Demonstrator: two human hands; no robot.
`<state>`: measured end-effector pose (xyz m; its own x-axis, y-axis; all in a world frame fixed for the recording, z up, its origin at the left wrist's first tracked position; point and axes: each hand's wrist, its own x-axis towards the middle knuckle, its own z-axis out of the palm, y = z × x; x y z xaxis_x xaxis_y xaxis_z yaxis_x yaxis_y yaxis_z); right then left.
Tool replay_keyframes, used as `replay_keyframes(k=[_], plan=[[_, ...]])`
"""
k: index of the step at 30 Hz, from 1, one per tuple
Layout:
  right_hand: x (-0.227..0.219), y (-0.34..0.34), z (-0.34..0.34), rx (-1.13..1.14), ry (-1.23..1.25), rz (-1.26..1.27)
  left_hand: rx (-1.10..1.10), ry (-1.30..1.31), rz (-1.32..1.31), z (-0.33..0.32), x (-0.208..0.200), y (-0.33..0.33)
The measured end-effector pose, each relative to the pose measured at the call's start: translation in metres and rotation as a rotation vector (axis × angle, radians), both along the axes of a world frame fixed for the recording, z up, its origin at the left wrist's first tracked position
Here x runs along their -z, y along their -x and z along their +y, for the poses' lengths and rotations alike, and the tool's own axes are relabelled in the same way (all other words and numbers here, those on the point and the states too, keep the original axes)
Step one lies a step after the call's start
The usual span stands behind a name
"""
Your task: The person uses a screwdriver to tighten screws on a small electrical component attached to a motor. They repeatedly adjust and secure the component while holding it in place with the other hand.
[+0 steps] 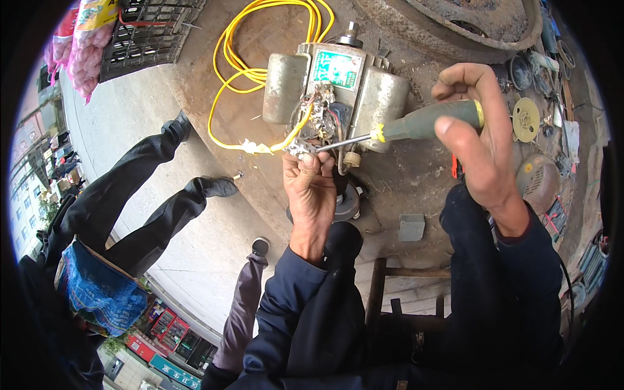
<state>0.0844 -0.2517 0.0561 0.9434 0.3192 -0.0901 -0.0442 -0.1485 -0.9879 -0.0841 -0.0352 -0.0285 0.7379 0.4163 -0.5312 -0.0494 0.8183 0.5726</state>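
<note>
An electric motor (361,117) stands on the ground before me, with a green label plate (338,69) and a rounded metal housing on either side. Its wiring compartment lies uncovered, showing wires and terminals. My left hand (311,195) pinches a small metal piece (300,148) at the compartment's near edge, where a yellow cable (227,143) comes in. In my right hand (484,143) is the handle of a screwdriver (416,123), dark green with a yellow collar. Its shaft slants left toward that metal piece; whether the tip touches it, I cannot tell.
Beyond the motor lie yellow cable loops (244,45) and a large rusty wheel-like part (455,32). A black crate (149,36) stands far left by pink net bags (94,55). Two people's legs show at left. A grey box (411,227) and yellow spool (526,119) lie right.
</note>
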Motion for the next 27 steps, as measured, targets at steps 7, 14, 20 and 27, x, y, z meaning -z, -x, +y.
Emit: replay_keyframes(k=[7, 14, 20, 27], plan=[[-0.016, -0.01, -0.021, -0.219, 0.36, 0.338, 0.003, -0.027, -0.006, 0.0, 0.001, -0.001], [-0.009, -0.012, -0.013, -0.177, 0.091, 0.084, 0.028, -0.033, -0.014, 0.002, 0.002, 0.001], [-0.007, -0.013, -0.012, -0.229, 0.131, 0.255, -0.009, -0.032, 0.024, 0.002, 0.002, -0.001], [0.002, -0.011, -0.015, -0.168, 0.259, 0.112, -0.019, -0.033, 0.028, 0.001, -0.002, -0.003]])
